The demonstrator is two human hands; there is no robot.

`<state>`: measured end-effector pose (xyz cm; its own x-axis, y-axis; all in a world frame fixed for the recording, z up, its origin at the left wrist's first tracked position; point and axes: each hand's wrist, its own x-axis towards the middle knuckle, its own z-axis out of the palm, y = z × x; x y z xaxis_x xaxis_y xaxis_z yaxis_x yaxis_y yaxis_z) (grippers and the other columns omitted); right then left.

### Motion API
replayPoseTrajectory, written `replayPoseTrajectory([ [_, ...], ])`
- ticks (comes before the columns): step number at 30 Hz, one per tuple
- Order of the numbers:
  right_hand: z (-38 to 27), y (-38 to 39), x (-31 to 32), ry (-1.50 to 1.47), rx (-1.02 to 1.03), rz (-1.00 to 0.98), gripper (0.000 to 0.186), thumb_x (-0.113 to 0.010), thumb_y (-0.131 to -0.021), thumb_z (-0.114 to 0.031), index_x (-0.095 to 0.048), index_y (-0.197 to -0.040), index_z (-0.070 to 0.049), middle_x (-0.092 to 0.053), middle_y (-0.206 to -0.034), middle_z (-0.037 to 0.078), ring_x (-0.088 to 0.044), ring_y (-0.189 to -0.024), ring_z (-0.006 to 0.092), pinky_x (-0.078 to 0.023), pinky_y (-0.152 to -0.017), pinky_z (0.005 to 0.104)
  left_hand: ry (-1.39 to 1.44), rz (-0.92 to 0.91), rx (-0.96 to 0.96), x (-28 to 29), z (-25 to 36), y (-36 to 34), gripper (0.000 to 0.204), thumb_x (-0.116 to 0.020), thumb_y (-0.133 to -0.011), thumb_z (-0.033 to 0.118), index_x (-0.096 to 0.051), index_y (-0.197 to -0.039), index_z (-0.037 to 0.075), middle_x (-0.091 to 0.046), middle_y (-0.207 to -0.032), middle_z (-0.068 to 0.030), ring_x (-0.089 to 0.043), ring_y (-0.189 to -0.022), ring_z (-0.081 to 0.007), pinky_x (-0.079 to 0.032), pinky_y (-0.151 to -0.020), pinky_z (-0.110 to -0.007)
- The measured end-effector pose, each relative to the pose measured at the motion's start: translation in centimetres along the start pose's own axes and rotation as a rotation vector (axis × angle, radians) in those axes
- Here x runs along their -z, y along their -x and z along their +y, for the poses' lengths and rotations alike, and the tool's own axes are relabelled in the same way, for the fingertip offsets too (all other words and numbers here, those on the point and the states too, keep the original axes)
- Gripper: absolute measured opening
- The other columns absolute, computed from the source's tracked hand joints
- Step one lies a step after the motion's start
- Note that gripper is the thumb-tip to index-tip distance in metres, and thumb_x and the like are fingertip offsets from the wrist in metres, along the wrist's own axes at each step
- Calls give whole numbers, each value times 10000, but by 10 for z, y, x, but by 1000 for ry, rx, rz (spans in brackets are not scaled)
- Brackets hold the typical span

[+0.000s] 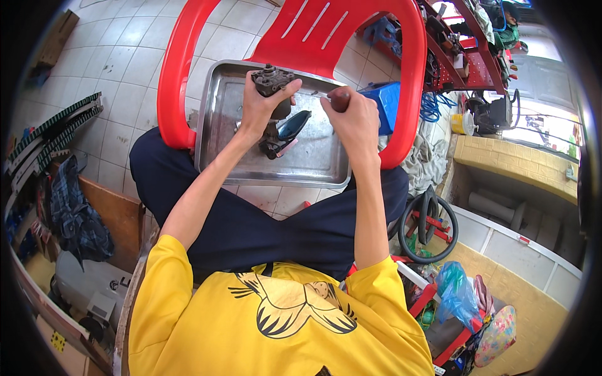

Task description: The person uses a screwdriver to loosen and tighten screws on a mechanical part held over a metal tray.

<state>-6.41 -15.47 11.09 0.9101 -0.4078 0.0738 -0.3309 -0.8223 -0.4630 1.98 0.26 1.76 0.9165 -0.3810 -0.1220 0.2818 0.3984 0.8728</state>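
Observation:
My left hand (256, 109) grips a dark, greasy metal part (271, 80) with a bolted, uneven top, above the left middle of a steel tray (221, 156) resting on a red plastic chair (295, 34). My right hand (351, 119) is closed on a reddish-brown rounded object (338, 99), perhaps a handle, over the tray's right side. Between my hands, lower in the tray, lie another dark metal piece (271, 145) and a narrow object with a glossy blue-black surface (295, 125). The lower end of the held part partly hides what lies beneath it.
A blue container (387, 109) stands behind my right hand. A red shelving rack (476, 69) with assorted items is at the upper right, near coiled blue hose (433, 113). A black hose loop (433, 250) is beside my right knee. A wooden board (106, 213) stands at my left.

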Motion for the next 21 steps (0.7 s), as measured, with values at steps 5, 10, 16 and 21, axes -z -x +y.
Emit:
replayPoseTrajectory([
  [5, -4, 23, 15, -444, 1, 214, 191, -826, -856, -156, -750, -964, -18, -746, -781, 91, -727, -720, 166, -538, -695, 285, 145, -152, 59, 4, -1, -1, 322, -813, -880, 206, -566, -974, 21, -686, -812, -91, -673, -693, -163, -547, -682, -300],
  [10, 11, 43, 23, -836, -178, 288, 165, -781, -920, -87, -718, -1029, 20, -736, -918, 35, -665, -727, 59, -496, -621, 191, 267, -344, 148, 2, -2, 3, 315, -677, -954, 315, -636, -889, 10, -666, -817, -108, -668, -764, -203, -542, -846, -357],
  [16, 17, 78, 27, -1096, -110, 440, 91, -714, -934, -8, -682, -996, 51, -689, -1082, 139, -644, -672, 106, -500, -602, 226, 463, -511, 289, 9, -6, 6, 498, -583, -973, 468, -573, -1152, 3, -570, -889, -106, -594, -801, -234, -433, -1031, -433],
  [21, 17, 95, 26, -1201, -75, 521, 56, -676, -942, 25, -650, -979, 58, -650, -1123, 178, -651, -678, 153, -516, -612, 269, 702, -477, 367, 9, -7, 10, 571, -581, -983, 537, -567, -1171, -2, -564, -922, -123, -596, -810, -244, -447, -1009, -439],
])
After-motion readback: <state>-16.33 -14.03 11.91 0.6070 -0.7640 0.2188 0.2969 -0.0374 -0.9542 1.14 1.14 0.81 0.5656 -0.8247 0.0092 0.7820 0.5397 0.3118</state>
